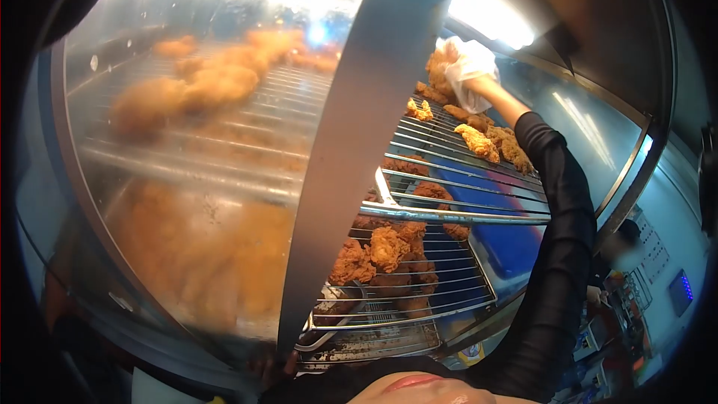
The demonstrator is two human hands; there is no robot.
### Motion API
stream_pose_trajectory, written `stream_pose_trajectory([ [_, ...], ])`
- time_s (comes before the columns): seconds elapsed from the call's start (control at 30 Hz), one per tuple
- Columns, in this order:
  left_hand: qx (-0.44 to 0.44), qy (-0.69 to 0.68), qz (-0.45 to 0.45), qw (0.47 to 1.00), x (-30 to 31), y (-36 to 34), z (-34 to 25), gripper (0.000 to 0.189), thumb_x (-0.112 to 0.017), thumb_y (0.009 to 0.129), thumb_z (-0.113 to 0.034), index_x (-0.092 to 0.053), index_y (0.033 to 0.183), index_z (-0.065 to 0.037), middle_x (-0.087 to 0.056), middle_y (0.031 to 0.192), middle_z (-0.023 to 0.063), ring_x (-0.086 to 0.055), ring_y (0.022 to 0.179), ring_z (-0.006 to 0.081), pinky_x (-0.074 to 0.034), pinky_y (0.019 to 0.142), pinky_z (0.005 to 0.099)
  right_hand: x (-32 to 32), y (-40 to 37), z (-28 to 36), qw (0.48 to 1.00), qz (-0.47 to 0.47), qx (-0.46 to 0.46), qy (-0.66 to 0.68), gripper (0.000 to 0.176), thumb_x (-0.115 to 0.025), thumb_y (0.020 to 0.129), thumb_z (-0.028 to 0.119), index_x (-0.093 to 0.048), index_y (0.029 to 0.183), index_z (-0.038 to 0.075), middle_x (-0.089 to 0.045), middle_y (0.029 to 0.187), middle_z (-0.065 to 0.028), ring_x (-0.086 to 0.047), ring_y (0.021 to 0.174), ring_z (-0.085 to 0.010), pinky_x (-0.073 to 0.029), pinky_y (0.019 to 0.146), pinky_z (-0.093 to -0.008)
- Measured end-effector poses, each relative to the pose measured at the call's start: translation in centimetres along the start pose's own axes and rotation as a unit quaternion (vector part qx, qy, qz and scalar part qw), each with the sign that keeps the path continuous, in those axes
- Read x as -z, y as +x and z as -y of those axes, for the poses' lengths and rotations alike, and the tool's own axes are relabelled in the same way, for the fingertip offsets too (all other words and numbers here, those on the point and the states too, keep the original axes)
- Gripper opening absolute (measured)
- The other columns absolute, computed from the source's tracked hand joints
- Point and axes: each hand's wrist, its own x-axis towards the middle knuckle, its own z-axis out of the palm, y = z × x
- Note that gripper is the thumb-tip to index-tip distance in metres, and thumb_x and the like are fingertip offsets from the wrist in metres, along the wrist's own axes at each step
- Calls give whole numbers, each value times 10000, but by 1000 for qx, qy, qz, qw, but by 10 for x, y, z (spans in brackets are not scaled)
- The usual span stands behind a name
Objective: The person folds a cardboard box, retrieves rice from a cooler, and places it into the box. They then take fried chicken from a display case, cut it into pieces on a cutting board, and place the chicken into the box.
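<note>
My right hand point(469, 67), wrapped in a thin white covering, reaches deep into a heated display cabinet. Its fingers close on a large piece of fried chicken point(440, 67) at the far end of the upper wire rack point(479, 168). More fried pieces, such as a long golden strip point(477, 142), lie on this rack below my wrist. My left hand point(278, 365) is in deep shadow at the foot of the cabinet's metal door frame point(340, 150), its fingers mostly hidden.
A lower wire rack point(449, 307) holds several fried chicken pieces point(389, 247). Left of the frame, a fogged glass panel point(187, 172) shows blurred chicken behind it. A blue container point(505, 247) stands beyond the racks. Another person point(621, 243) is in the background at right.
</note>
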Motion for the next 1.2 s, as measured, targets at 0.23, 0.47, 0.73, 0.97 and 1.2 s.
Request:
stream_pose_trajectory([
  [0.23, 24, -1, 69, 997, 13, -5, 6, 194, -456, 775, -307, -566, 934, -324, -469, 850, 90, -469, 890, 249, -344, 850, 473, 9, -7, -43, 990, -56, 92, 93, 379, -550, 727, 299, -464, 1054, 128, -566, 895, -117, -537, 848, -258, -430, 747, -342],
  [0.47, 1, 21, 66, 998, 9, -26, 20, 221, -489, 774, -299, -561, 983, -306, -417, 1049, 140, -381, 1019, 298, -362, 831, 478, 66, -59, -30, 992, -2, 85, 92, 332, -577, 714, 301, -494, 977, 116, -576, 827, -92, -542, 781, -243, -428, 720, -330],
  [0.73, 0, 35, 21, 999, -5, -42, 40, 187, -491, 806, -227, -588, 950, -294, -302, 1180, 141, -345, 1055, 300, -350, 855, 412, 105, -97, 12, 965, 120, 75, -220, 98, -497, 722, 115, -558, 781, 64, -573, 818, -98, -547, 783, -236, -432, 717, -289],
  [0.97, 17, 22, -5, 1000, -10, -30, 38, 174, -496, 796, -208, -593, 899, -309, -322, 1152, 117, -379, 996, 297, -397, 776, 387, 74, -43, 145, 867, 220, 366, 257, 578, -448, 760, 263, -235, 1293, 197, -309, 1268, -218, -471, 1022, -239, -412, 840, -419],
  [1.2, 4, 6, 19, 1000, -7, -33, 39, 194, -547, 765, -161, -595, 917, -271, -309, 1159, 160, -270, 1098, 315, -296, 867, 448, 91, -38, 205, 785, 100, 540, 287, 296, -514, 760, 171, -532, 1048, 104, -579, 911, -106, -517, 642, -141, -438, 595, -265],
])
